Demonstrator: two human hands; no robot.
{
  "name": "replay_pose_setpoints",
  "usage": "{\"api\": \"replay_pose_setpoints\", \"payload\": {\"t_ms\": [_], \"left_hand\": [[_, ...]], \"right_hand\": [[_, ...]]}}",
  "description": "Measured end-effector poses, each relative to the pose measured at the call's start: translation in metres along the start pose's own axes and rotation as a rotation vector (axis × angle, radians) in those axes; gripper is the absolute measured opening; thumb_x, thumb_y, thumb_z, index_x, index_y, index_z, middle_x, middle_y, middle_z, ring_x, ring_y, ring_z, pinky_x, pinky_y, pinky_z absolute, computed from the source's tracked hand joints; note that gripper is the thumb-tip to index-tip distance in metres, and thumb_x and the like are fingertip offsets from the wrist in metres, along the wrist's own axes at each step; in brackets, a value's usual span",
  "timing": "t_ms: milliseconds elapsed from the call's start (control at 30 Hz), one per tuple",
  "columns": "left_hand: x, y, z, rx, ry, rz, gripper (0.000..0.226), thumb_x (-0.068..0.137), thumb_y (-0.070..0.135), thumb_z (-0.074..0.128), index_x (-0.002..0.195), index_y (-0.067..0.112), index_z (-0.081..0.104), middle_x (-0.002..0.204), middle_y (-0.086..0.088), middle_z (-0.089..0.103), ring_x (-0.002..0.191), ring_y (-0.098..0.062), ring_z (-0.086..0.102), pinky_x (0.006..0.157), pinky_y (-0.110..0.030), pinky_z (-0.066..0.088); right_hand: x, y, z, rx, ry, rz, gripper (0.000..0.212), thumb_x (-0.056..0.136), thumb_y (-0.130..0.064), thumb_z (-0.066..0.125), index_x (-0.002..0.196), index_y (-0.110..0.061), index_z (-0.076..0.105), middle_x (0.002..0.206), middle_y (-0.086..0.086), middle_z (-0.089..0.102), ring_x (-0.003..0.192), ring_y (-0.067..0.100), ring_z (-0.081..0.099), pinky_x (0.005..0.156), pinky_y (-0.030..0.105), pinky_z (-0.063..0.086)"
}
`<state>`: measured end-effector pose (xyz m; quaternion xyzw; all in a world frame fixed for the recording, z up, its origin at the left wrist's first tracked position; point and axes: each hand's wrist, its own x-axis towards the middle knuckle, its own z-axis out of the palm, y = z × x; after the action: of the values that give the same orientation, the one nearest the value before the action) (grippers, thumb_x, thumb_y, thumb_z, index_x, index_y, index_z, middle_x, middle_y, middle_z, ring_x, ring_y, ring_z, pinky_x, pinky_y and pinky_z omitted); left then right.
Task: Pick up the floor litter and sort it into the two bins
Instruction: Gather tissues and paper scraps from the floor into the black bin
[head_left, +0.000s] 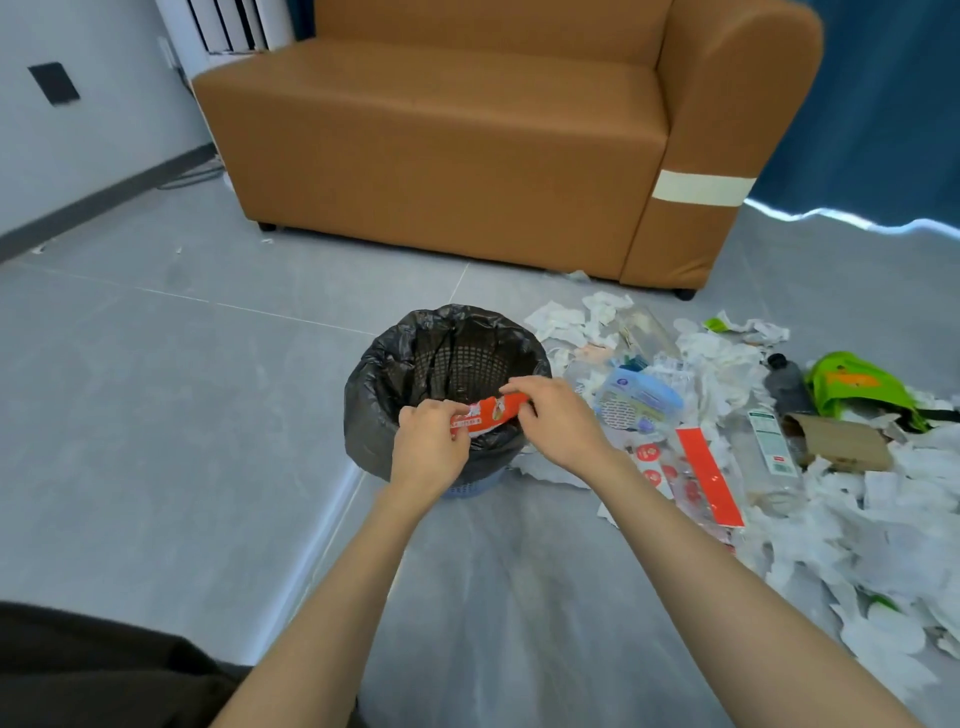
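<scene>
- 1 red wrapper (491, 413): long axis left-right, above the near rim of the black-lined bin (363, 384).
- left hand (430, 447), right hand (558, 421): curled fingers pinch 1 end each; bin mouth lies just beyond and below.

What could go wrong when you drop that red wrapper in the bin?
The wrapper, pinched by the left hand and right hand, hangs over the near rim of the bin, so it might fall outside onto the floor. Only one bin shows here, so it could go in the wrong one. The black bag looks loose and might slip inside.
</scene>
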<state>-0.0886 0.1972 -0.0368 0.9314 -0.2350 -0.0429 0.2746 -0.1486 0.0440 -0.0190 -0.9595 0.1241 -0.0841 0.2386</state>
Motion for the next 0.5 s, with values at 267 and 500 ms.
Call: {"api": "replay_pose_setpoints", "payload": {"t_ms": [267, 500], "left_hand": [[-0.002, 0.033, 0.031, 0.291, -0.15, 0.125, 0.054, 0.094, 0.032, 0.046, 0.145, 0.023, 0.029, 0.141, -0.008, 0.044, 0.129, -0.029, 0.039, 0.112, -0.045, 0.021], [-0.006, 0.037, 0.059, 0.419, -0.138, 0.171, 0.068, 0.089, 0.001, 0.043, 0.149, 0.019, 0.017, 0.138, -0.009, 0.045, 0.133, -0.026, 0.035, 0.118, -0.043, 0.008]], "right_hand": [[-0.044, 0.076, -0.01, 0.05, 0.156, 0.312, 0.038, 0.087, -0.005, 0.048, 0.121, -0.018, 0.059, 0.131, 0.005, 0.055, 0.123, 0.027, 0.045, 0.102, 0.037, 0.039], [-0.105, 0.15, 0.001, -0.268, -0.235, 0.654, 0.049, 0.089, -0.019, 0.05, 0.136, -0.031, 0.042, 0.157, 0.004, 0.008, 0.141, 0.033, 0.01, 0.114, 0.047, 0.017]]}}
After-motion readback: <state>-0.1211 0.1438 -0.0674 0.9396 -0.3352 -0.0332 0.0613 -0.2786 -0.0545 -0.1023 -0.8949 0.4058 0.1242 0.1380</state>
